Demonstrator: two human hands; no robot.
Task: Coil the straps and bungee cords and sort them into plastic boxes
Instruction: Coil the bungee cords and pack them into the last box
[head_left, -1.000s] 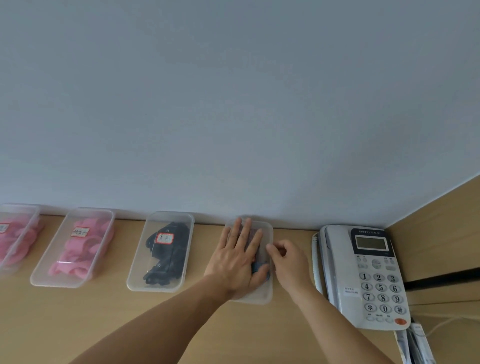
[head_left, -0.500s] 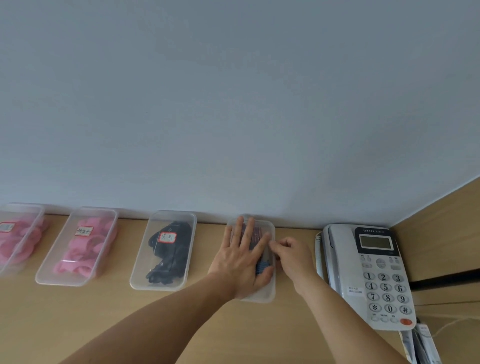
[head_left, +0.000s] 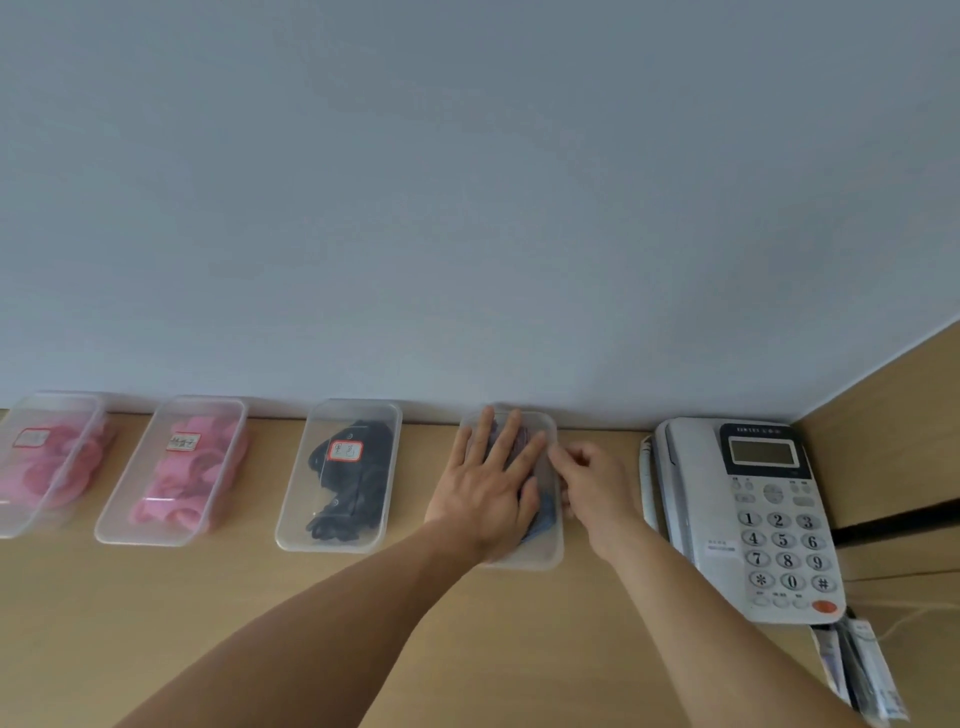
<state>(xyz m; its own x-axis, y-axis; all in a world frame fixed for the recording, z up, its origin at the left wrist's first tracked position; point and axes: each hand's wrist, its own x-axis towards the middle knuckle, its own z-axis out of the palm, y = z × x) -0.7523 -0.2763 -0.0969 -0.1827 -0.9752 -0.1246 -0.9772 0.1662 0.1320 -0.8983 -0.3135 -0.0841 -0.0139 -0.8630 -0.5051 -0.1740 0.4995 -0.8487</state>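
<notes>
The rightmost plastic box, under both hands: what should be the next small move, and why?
Probably press down along the right rim of the rightmost box so that it closes fully. The left hand lies flat on top and steadies it, while the right hand, fingers curled, seems to pinch that rim. The blue contents lie inside already.

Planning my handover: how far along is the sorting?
Looks done: two labelled clear plastic boxes of pink coils and one box of black coils. In hand: left hand presses flat on the fourth clear box, bluish contents; right hand at its rim. Left: possibly its label, none visible.
</notes>
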